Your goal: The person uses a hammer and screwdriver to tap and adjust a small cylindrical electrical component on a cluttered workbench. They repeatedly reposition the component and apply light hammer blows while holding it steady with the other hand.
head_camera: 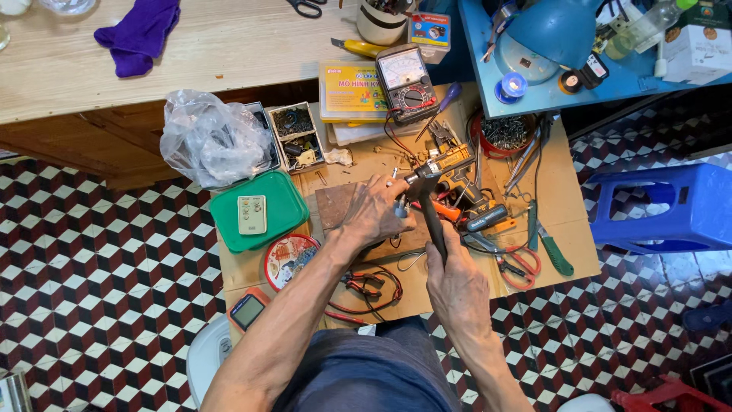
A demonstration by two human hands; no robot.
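Right hand (456,286): its grip was clenched around the dark handle of a hammer (428,204), the head raised just above the left fingers.
Left hand (374,212): it was pressed down on the tabletop (568,229), pinching a small blue-tipped part (399,207) against a brown board (334,204).
Doing it well: I would judge short, light taps best, with the fingers kept clear of the hammer head, which hung very close to them.
Divided tray (296,137): it held dark small hardware in its sections.
Red bowl (503,136): it was full of screws or nails.
Green lid (259,210): a pale remote lay on it.
Plastic bag (212,141): crumpled, contents not clear.
Nearby: a meter (406,82), red-handled scissors (520,263).
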